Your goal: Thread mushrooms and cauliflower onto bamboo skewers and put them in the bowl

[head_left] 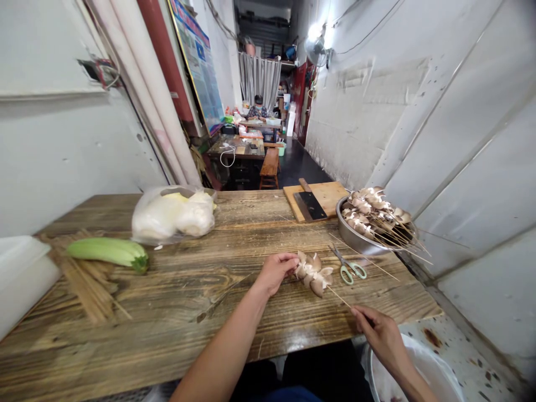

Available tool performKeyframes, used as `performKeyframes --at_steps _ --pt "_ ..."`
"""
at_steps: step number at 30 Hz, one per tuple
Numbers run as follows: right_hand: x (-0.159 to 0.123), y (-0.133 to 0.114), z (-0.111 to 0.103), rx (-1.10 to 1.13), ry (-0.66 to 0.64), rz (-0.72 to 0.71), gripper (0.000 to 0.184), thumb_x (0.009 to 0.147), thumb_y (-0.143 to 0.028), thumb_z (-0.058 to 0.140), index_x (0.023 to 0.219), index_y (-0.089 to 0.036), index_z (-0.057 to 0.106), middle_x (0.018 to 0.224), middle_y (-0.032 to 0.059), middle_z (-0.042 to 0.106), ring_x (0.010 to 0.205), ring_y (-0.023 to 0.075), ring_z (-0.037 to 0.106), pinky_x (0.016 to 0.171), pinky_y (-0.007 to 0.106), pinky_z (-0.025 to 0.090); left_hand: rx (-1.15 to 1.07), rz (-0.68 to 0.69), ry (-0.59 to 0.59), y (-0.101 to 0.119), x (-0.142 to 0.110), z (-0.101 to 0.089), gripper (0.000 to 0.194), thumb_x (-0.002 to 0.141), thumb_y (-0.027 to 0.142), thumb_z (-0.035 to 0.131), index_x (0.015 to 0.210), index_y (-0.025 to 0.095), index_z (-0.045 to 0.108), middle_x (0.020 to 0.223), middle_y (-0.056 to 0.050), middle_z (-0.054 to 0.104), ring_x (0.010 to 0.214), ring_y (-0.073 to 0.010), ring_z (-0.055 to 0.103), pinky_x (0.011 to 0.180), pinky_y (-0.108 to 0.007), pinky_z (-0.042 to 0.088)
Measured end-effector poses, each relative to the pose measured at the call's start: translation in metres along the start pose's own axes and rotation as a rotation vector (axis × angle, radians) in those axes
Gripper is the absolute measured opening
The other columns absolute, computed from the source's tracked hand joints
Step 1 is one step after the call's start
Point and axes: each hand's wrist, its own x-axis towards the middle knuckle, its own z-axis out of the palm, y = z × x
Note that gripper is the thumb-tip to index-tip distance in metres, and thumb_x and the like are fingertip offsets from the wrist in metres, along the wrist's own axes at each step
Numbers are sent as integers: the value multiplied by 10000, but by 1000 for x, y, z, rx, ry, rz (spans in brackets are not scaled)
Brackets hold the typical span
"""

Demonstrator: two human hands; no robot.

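A skewer of brown oyster mushrooms (315, 273) is held just over the wooden table (176, 312). My left hand (274, 273) pinches the mushroom at its far left end. My right hand (379, 329) is closed on the bare end of the thin stick, near the table's front edge. Scissors with pale green handles (348, 268) lie open just beyond the mushrooms. To the right, a metal bowl (360, 239) holds several finished-looking mushroom skewers (371, 209), their sticks poking out over the rim. Loose sticks lie beside the bowl.
A cleaver (310, 204) rests on a cutting board (333, 195) at the back. On the left are a bagged pale vegetable (176, 215), a green gourd (106, 252), bare skewers (90, 290) and a white container (23, 279). A lined bin (419, 368) stands below right. A person (257, 109) sits far behind.
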Motion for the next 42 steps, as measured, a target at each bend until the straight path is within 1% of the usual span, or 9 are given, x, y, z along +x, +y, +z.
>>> performKeyframes --at_steps 4,7,12,21,26,31,34,39,42 --pt "0 2 0 15 -14 7 397 838 -494 467 780 -179 701 539 21 622 499 162 580 494 230 472 1 23 -12 0 0 0 329 509 310 799 757 124 689 651 -14 622 582 -81 513 608 -225 394" --pt "0 4 0 25 -15 13 399 836 -499 464 800 -186 708 540 19 620 506 166 584 488 230 471 14 47 -14 0 0 1 330 530 303 788 792 128 690 668 -21 633 587 -86 514 602 -224 388" --pt "0 4 0 21 0 13 406 828 -505 474 814 -182 719 579 35 643 532 171 595 507 233 482 74 76 -1 -1 1 3 285 517 286 790 732 126 695 652 -24 646 574 -95 515 601 -233 386" --pt "-4 6 1 48 28 17 416 823 -520 484 825 -174 715 585 36 645 523 162 587 509 235 492 12 -10 -40 -3 -1 3 300 489 298 813 687 111 688 622 -26 634 572 -92 520 610 -238 387" --pt "-2 7 4 28 27 -23 387 829 -495 489 819 -179 712 554 19 623 515 159 588 513 232 483 -80 -11 -46 3 -2 1 328 486 250 820 757 126 684 679 -17 638 603 -84 535 618 -223 394" --pt "-1 -1 5 27 37 -56 374 856 -458 465 826 -172 704 559 15 617 522 151 585 527 221 469 -100 -106 -74 8 -3 0 308 511 272 813 746 119 685 674 -31 634 615 -100 550 612 -234 426" --pt "-2 -6 2 16 30 -71 372 876 -438 438 829 -178 700 581 18 622 546 152 587 540 218 463 -90 -111 -80 9 -5 0 301 514 284 814 728 114 688 677 -39 641 625 -104 555 634 -242 444" --pt "-3 -10 -1 -12 -11 -77 393 906 -400 393 709 -189 659 588 8 598 569 142 571 550 208 443 -37 -114 -105 8 -5 -3 276 516 288 813 691 117 686 663 -33 645 619 -98 558 634 -231 444" --pt "-4 -9 -1 -17 -28 -71 387 911 -382 390 675 -184 625 576 0 570 562 136 549 549 206 427 -4 -127 -129 8 -4 -4 279 516 298 812 687 117 687 649 -30 642 606 -98 557 631 -233 443"
